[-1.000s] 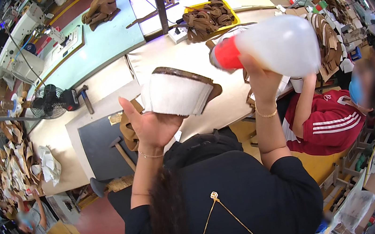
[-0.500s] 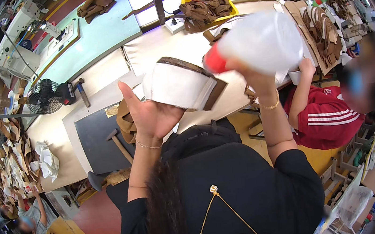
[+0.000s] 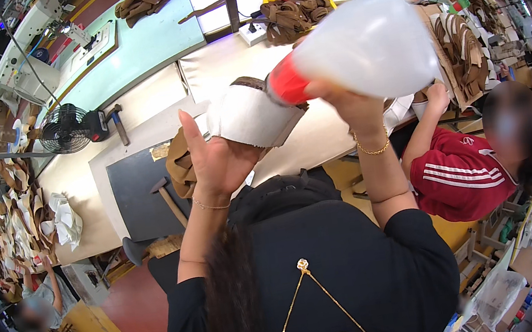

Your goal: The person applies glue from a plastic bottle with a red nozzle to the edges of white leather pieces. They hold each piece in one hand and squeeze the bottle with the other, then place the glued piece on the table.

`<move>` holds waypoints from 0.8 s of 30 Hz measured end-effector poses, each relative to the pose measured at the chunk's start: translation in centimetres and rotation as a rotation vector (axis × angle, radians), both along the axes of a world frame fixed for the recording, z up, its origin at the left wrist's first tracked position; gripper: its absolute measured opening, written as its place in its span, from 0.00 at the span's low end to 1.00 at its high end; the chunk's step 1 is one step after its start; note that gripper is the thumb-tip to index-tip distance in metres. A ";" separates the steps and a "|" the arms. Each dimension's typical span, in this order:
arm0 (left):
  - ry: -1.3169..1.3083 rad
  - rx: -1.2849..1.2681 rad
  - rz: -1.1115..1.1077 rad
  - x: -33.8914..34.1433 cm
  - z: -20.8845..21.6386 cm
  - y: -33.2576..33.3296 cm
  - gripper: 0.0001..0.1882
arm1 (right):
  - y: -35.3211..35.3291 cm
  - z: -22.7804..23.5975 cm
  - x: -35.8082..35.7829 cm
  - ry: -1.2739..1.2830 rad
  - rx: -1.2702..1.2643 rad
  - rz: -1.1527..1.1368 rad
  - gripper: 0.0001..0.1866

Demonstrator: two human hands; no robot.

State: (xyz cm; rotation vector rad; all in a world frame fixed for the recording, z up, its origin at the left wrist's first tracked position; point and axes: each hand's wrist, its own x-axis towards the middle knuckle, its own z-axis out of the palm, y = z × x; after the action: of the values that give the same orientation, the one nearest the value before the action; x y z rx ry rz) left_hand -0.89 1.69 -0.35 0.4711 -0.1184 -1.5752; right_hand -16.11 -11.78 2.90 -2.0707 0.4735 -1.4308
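Observation:
My left hand [image 3: 217,162] is raised palm up, thumb apart, its fingers behind a curved piece [image 3: 253,117] with a white outer face and a brown edge, possibly a shoe upper. In my right hand [image 3: 351,106] is a large translucent plastic bottle [image 3: 378,47], tilted with its red neck [image 3: 288,81] low and to the left. The bottle's mouth lies at the right edge of the white piece; whether they touch I cannot tell. Folded brown leather pieces [image 3: 180,167] lie on the table behind my left hand.
A hammer [image 3: 169,202] rests on a dark board [image 3: 133,180]; another hammer [image 3: 118,126] lies beside a black fan [image 3: 64,129]. A yellow basket [image 3: 329,0] holds brown straps. At right, a co-worker in a red top [image 3: 458,171] has a hand on the table. A sewing machine [image 3: 25,70] stands far left.
The bottle has moved left, its red neck now at the white piece's right edge. The white piece has turned, showing more white and less of its brown edge.

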 end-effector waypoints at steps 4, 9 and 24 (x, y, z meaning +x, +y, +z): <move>-0.075 0.018 -0.027 0.4 -0.7 0.3 0.56 | -1.9 0.2 -0.4 0.305 -0.205 -0.136 0.20; -0.068 -0.070 -0.108 0.5 -0.7 0.0 0.57 | 0.3 1.2 -0.4 -0.123 0.245 -0.002 0.18; 0.158 -0.179 -0.095 -0.4 1.7 -1.0 0.63 | 1.2 -4.4 -2.0 0.490 -0.076 0.007 0.28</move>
State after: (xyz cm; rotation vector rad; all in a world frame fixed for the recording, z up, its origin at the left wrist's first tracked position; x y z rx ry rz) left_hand -1.33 0.64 1.36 0.2033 -0.1612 -1.6711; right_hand -18.15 -10.62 -1.55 -2.4843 0.6078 -0.9373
